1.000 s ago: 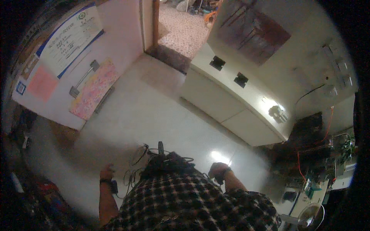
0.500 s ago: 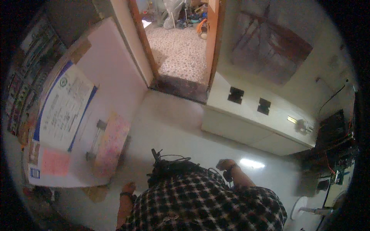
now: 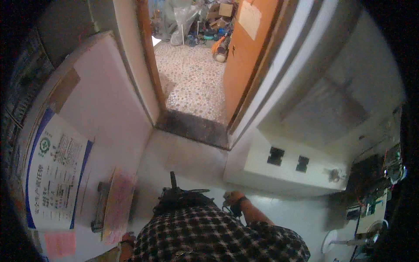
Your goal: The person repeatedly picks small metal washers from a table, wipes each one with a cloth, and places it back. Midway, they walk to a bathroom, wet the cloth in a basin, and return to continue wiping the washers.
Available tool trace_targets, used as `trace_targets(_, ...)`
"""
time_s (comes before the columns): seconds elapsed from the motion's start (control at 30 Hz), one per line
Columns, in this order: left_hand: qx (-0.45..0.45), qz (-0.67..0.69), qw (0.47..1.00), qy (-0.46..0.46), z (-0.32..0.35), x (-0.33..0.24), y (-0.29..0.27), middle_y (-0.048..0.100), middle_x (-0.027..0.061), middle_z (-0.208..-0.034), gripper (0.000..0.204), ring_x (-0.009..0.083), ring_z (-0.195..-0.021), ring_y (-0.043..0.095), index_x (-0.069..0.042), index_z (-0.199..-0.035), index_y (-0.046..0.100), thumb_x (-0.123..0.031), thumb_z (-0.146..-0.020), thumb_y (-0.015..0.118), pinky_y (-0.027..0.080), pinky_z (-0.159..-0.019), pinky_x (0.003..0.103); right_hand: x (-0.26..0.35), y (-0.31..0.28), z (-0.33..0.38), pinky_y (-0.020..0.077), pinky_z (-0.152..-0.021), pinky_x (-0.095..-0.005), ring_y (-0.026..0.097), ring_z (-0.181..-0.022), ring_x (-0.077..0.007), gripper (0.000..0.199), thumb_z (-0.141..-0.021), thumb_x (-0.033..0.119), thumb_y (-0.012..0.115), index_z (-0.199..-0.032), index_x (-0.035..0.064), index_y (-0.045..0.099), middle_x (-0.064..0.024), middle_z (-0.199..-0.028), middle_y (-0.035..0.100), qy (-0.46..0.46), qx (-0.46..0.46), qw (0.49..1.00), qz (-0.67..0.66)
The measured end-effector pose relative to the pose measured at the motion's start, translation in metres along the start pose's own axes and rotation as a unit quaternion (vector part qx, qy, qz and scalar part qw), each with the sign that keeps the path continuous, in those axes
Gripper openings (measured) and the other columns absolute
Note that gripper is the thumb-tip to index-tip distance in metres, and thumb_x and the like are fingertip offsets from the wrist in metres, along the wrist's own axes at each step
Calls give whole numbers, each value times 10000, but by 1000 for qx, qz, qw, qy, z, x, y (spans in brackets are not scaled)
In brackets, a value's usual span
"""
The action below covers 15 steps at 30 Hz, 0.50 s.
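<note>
My right hand (image 3: 234, 198) hangs in front of me over the grey floor, a dark band at its wrist. Its fingers look loosely bent but are too blurred to read, and a dark cable loop shows just beside them. Low at the left, my left hand (image 3: 127, 239) is partly visible near the pink-and-yellow panel (image 3: 118, 205) on the white board; its fingers cannot be made out. A black bundle with cables (image 3: 183, 198) sits at the front of my checked shirt (image 3: 214, 236), between the two hands.
Ahead, a doorway with an orange-brown door (image 3: 248, 56) leads over a dark threshold (image 3: 192, 129) to a pebble-patterned floor (image 3: 192, 83). Beyond lie boxes and plastic-wrapped clutter. A white board (image 3: 102, 105) bearing a poster stands left; a low white cabinet (image 3: 262, 174) with dark square openings stands right.
The view has turned and moved toward the doorway, showing more of the door. My right hand now appears further left, and my left hand lower, nearer the board's panel.
</note>
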<state>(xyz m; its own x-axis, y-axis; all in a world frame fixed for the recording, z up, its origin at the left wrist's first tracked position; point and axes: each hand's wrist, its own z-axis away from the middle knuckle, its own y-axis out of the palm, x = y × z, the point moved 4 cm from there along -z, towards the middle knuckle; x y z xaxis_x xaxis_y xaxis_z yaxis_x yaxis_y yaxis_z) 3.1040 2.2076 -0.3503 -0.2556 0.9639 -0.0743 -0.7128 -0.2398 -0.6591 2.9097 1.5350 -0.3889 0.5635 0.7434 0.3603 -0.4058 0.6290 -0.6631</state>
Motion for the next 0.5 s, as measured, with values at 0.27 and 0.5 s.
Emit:
trace_targets(0.27, -101, -142, 942, 287, -147, -267, -159, 599, 196, -1210, 385, 383, -1040, 600, -104, -1212, 595, -333, -941, 446, 479, -902, 482, 38, -83, -57, 499, -858, -447, 630, -1009, -345, 419, -830, 442, 575, -1039, 99, 690, -119, -1052, 685, 93, -22, 992, -84)
trace_targets(0.5, 17, -181, 938, 295, -206, -489, -204, 630, 112, -1206, 368, 321, -1073, 610, -232, -1260, 588, -226, -901, 513, 489, -902, 436, 53, -223, -107, 489, -866, -476, 627, -996, -385, 594, -710, 560, 700, -1023, 57, 674, -165, -1021, 686, 52, -54, 950, -304)
